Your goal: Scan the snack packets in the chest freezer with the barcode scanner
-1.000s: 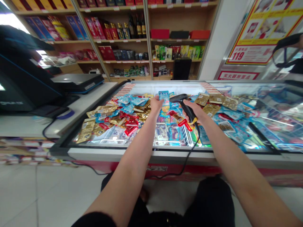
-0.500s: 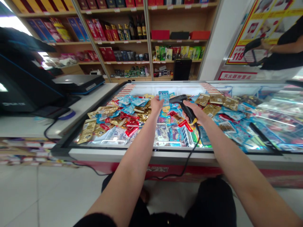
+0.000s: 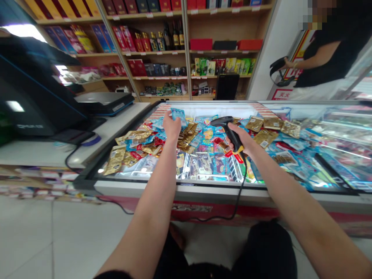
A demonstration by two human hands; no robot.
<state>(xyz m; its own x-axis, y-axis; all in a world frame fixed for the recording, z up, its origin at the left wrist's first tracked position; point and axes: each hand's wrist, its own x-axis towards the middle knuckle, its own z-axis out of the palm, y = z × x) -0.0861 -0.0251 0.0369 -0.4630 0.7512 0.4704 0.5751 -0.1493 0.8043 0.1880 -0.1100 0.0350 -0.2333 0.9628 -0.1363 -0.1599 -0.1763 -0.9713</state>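
Note:
My left hand (image 3: 171, 126) is closed on a small blue packet (image 3: 178, 115), held up over the left part of a pile of snack packets (image 3: 200, 143). My right hand (image 3: 242, 140) grips the handle of a black barcode scanner (image 3: 228, 130) with a yellow trim. Its head points left toward the middle of the pile. A black cable hangs from the scanner down over the front edge of the glass-topped freezer (image 3: 203, 190). Gold, red and blue packets lie spread across the glass lid.
A black till screen (image 3: 35, 100) and a flat black device (image 3: 104, 101) stand on the white counter (image 3: 95, 135) at the left. Wooden shelves (image 3: 174, 46) with boxes and bottles fill the back. A person in a black top (image 3: 328, 54) stands at the far right holding a bag.
My left hand has carried the blue packet to the left, away from the scanner head. The scanner hand has stayed about where it was. The person at the right has come further into view.

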